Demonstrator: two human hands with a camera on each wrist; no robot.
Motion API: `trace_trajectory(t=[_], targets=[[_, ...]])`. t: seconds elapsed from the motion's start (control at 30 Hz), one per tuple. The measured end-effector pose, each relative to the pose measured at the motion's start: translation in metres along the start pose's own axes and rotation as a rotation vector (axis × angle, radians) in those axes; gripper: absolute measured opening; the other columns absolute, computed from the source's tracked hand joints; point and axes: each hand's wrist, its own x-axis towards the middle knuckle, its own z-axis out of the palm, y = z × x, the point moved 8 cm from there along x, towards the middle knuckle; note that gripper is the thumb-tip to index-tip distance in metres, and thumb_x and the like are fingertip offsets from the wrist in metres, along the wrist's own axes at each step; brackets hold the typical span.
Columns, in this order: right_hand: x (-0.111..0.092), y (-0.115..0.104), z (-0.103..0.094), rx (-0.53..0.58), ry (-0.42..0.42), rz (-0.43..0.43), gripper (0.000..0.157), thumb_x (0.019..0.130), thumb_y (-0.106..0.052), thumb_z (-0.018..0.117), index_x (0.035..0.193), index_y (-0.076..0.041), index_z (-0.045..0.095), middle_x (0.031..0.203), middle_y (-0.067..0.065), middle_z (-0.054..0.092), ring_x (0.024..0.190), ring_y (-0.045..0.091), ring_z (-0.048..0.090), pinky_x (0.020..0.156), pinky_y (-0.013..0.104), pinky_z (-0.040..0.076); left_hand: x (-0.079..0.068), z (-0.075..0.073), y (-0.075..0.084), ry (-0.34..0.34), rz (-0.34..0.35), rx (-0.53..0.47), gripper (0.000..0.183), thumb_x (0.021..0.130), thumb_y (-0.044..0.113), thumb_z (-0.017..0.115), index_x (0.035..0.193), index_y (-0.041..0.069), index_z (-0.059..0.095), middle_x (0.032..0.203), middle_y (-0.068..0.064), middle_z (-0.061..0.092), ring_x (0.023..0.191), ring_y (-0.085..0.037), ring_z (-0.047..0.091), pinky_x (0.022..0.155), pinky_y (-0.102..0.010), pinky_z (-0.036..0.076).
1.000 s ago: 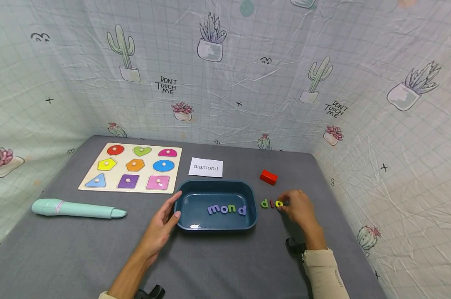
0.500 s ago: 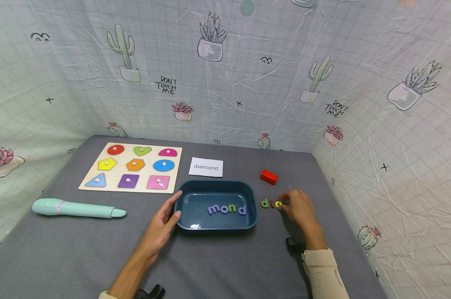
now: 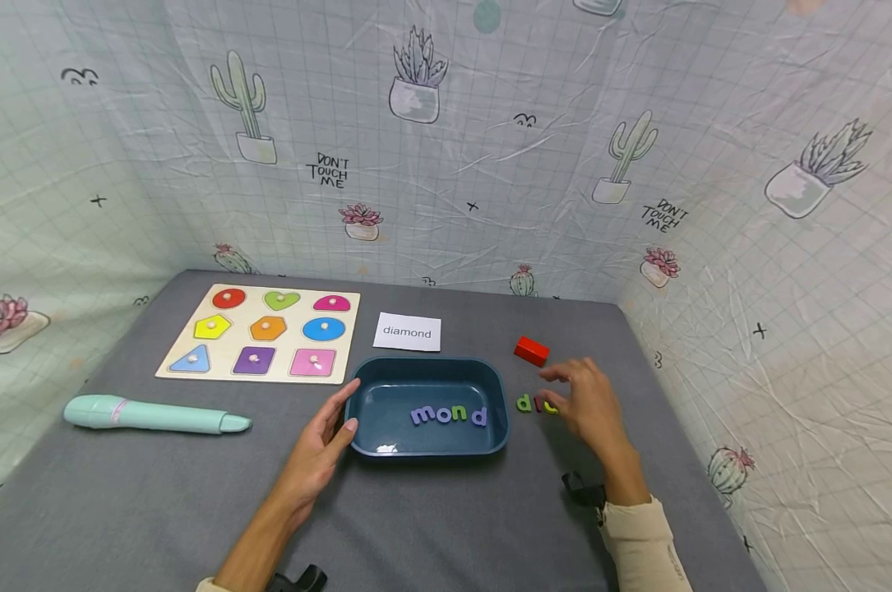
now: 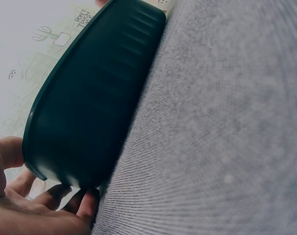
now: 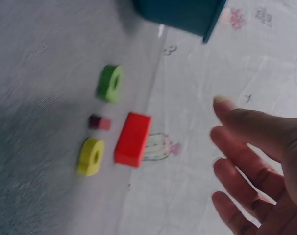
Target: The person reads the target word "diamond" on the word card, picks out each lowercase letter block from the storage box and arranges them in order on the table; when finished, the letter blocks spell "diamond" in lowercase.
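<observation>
Mint pen (image 3: 153, 414): lies at far left of the setup, near the shape board's near edge.
Shape board (image 3: 293, 340): flat, with 9 knobbed pieces seated.
Left hand (image 3: 320, 448): fingers bent against the tray's left end, thumb on its rim, steadying it.
Word card (image 3: 407, 339): reads "diamond", just beyond the tray.
Blue tray (image 3: 386, 403): on the worktop (image 3: 431, 526); holds 4 letters, purple m (image 3: 421, 413), purple o (image 3: 438, 416), green n (image 3: 454, 413), purple d (image 3: 483, 417).
Spelled row: right of the tray, green d (image 5: 108, 84), red i (image 5: 100, 122), yellow letter (image 5: 85, 159), apparently an a.
Red block (image 3: 531, 351): on the far side of that row.
Right hand (image 3: 584, 403): thumb and fingers parted over the row's right end, holding nothing.
Spelling step: probably letter 3 of 7, just placed; the next move likely calls for reaching left for the m.
</observation>
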Motion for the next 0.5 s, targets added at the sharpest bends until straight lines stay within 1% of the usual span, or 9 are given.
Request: trace_trajectory(t=[0.13, 0.23, 0.37, 0.5], targets=[[-0.001, -0.02, -0.01, 0.04, 0.07, -0.082, 0.032, 0.08, -0.009, 0.093, 0.11, -0.008, 0.082, 0.108, 0.011, 0.079, 0.1, 0.028, 0.062, 0.085, 0.049, 0.056, -0.001, 0.0, 0.0, -0.003, 0.008, -0.003, 0.057, 0.114, 0.022, 0.052, 0.166, 0.034, 0.033, 0.178, 0.004, 0.019, 0.168, -0.026, 0.009, 0.135, -0.062, 0.011], [-0.003, -0.035, -0.013, 0.054, 0.1, -0.134, 0.033, 0.078, -0.011, 0.095, 0.109, -0.009, 0.082, 0.106, 0.009, 0.08, 0.097, 0.026, 0.062, 0.082, 0.046, 0.056, -0.001, 0.0, 0.0, -0.003, 0.009, -0.007, 0.057, 0.113, 0.023, 0.053, 0.166, 0.034, 0.033, 0.178, 0.004, 0.019, 0.167, -0.026, 0.01, 0.134, -0.062, 0.012], [-0.006, -0.052, -0.01, 0.061, 0.104, -0.197, 0.035, 0.077, -0.011, 0.096, 0.108, -0.009, 0.082, 0.105, 0.007, 0.08, 0.094, 0.026, 0.062, 0.078, 0.041, 0.056, -0.001, 0.0, 0.001, -0.002, 0.007, -0.007, 0.057, 0.113, 0.024, 0.053, 0.166, 0.033, 0.033, 0.178, 0.004, 0.02, 0.167, -0.026, 0.009, 0.135, -0.062, 0.011], [-0.009, -0.065, -0.005, 0.061, 0.098, -0.232, 0.036, 0.076, -0.012, 0.097, 0.109, -0.01, 0.082, 0.105, 0.005, 0.08, 0.09, 0.022, 0.058, 0.072, 0.034, 0.051, -0.001, 0.001, 0.001, -0.003, 0.007, -0.009, 0.057, 0.113, 0.022, 0.052, 0.166, 0.032, 0.033, 0.178, 0.004, 0.02, 0.167, -0.026, 0.009, 0.135, -0.061, 0.01]])
